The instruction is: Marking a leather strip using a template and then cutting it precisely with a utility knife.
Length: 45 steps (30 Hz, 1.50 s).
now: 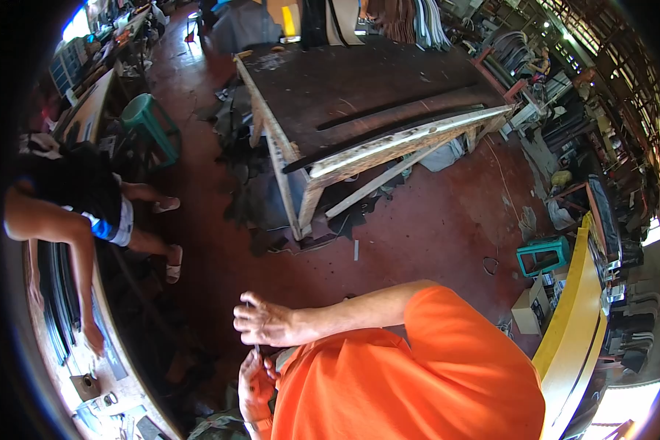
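Note:
Both of my hands are in front of my orange shirt, one just above the other. My right hand (264, 323) is closed, its fingers curled round a thin dark thing (257, 349). A short piece of it shows between the hands, too small to name. Just below, my left hand (255, 387) is closed at the lower end of the same thing, fingers pressed together. My shirt's edge hides part of the left wrist.
A large dark-topped wooden table (389, 95) with long dark strips stands ahead. At left, a co-worker's hand (92, 339) reaches over a workbench (143, 396). Green stools (150, 121) stand on the red floor, with dark scraps (264, 191) under the table. A yellow bench (576, 315) runs along the right.

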Available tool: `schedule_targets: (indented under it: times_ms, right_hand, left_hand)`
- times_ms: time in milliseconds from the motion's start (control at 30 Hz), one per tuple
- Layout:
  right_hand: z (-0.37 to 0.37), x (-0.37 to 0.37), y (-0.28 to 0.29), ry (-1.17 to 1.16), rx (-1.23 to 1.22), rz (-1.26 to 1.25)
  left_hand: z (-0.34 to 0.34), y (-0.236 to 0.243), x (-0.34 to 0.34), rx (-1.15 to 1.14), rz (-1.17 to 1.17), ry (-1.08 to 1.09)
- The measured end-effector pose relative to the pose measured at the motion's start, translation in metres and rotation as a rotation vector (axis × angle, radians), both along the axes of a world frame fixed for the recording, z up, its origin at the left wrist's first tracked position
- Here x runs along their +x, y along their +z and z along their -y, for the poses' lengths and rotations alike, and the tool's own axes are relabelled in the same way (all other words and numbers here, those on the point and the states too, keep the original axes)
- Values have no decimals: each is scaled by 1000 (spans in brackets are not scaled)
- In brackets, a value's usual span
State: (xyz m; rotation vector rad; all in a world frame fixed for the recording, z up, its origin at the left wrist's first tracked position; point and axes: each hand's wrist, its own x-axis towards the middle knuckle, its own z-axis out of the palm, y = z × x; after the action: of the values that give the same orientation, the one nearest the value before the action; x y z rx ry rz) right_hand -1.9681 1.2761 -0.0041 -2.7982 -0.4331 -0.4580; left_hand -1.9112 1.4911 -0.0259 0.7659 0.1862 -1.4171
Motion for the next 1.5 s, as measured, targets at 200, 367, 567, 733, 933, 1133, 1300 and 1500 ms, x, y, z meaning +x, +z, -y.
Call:
schedule_targets:
  times_ms: [200, 367, 567, 733, 933, 1133, 1300, 1500]
  right_hand:
    - [173, -146, 11, -555, -38, 76]
    - [270, -239, 21, -673, 127, 43]
    - [384, -295, 31, -784, 111, 50]
    - [490, -336, 27, -863, 104, 22]
    - [624, -429, 54, -1041, 88, 52]
    - [766, -527, 31, -1115, 201, -5]
    - [877, -558, 3, -997, 213, 56]
    - [969, -535, 9, -687, 289, 111]
  left_hand:
    - [209, 8, -98, -165, -218, -57]
    - [345, 36, -166, -228, -319, -317]
    - [473, 35, -219, -262, -329, -458]
    - [582, 34, -250, -360, -155, -584]
    - [733, 10, -290, 28, 1190, -757]
    - [855, -35, -329, 189, 2129, -337]
    - [911, -65, -369, 742, 2153, -422]
    - [921, -72, -388, 961, 2155, -268]
